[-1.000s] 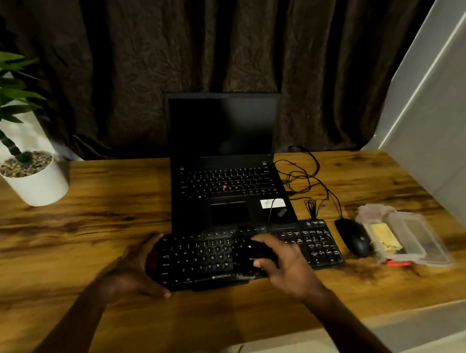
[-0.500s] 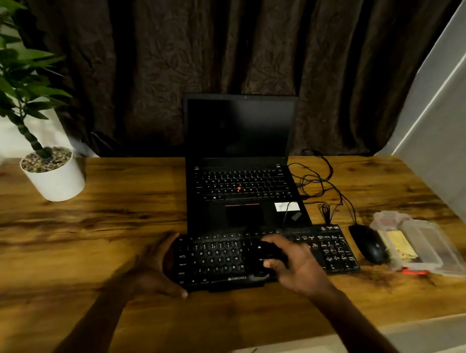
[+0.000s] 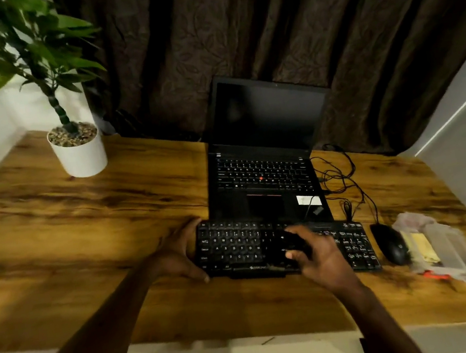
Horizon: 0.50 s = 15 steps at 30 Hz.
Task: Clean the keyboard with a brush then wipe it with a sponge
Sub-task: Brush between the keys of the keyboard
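Keyboard (image 3: 236, 246) position: flat on the wooden desk (image 3: 81, 230), lying between the two hands and running on past the right hand (image 3: 321, 257) to its number-pad end.

Left hand (image 3: 180, 255): grips the left end of the keyboard. The thumb lies along the near edge and the fingers reach over the far corner, so the end of the board sits in the crook of the hand.

Right hand: curls around a small dark brush (image 3: 290, 245) and holds it over the middle keys, just above the near edge of the board. Motion blur hides the bristles, and contact with the keys cannot be confirmed.

Items beyond the fingertips: an open black laptop (image 3: 262, 177) with a dark screen stands directly behind the keyboard, its front edge touching or just overlapping the keyboard's far edge.

Items to the right of the right hand: a black mouse (image 3: 390, 243) sits just beside the number pad. A clear plastic case (image 3: 450, 248) lies beside the mouse with a yellow sponge (image 3: 423, 247) inside it. Loose black cables (image 3: 339, 178) lie behind the mouse, beside the laptop.

Items to the far left of the left hand: a green plant in a white pot (image 3: 82, 157) stands at the back corner of the desk, well apart from the hand. A dark curtain (image 3: 261, 19) hangs behind the desk.
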Motion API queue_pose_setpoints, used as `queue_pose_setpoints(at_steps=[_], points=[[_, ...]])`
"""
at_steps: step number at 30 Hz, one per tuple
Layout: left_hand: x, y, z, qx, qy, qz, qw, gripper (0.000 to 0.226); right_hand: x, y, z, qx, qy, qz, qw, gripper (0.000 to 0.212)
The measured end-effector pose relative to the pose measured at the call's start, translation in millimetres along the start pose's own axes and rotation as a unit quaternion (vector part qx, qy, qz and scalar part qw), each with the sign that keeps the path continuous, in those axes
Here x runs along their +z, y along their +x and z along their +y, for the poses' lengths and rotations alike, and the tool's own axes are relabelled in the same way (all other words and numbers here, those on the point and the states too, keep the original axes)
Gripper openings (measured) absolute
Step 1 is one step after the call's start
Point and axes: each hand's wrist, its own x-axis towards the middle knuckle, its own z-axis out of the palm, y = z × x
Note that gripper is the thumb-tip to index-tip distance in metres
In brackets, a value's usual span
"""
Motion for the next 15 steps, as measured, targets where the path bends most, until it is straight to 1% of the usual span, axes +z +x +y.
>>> queue_pose_setpoints(at_steps=[2,4,7,11,13,15], points=[[-17.4,-16.3,20.6,0.001,-0.035,-0.011,0.999,0.157,17.2,4.3,-11.3,-0.020,0.013,-0.001,1.000,0.040],[-25.9,-31.0,34.3,0.024,-0.036,0.000,0.999,0.164,40.6,10.4,-22.0,-0.038,0.037,-0.006,0.999,0.038],[-33.0,-40.2,44.6,0.046,-0.011,0.009,0.999,0.159,66.1,18.3,-34.2,-0.037,0.053,-0.011,0.998,0.035],[-37.7,-43.3,48.7,0.049,-0.007,0.001,0.999,0.159,54.9,14.0,-37.5,-0.020,0.038,-0.011,0.999,0.040],[-40.9,-42.4,46.6,0.059,-0.011,-0.009,0.998,0.155,45.0,9.0,-30.7,-0.019,0.023,-0.006,1.000,0.047],[-42.9,-41.3,44.7,0.067,-0.014,-0.013,0.998,0.150,40.6,4.5,-25.1,-0.010,0.016,-0.004,1.000,0.049]])
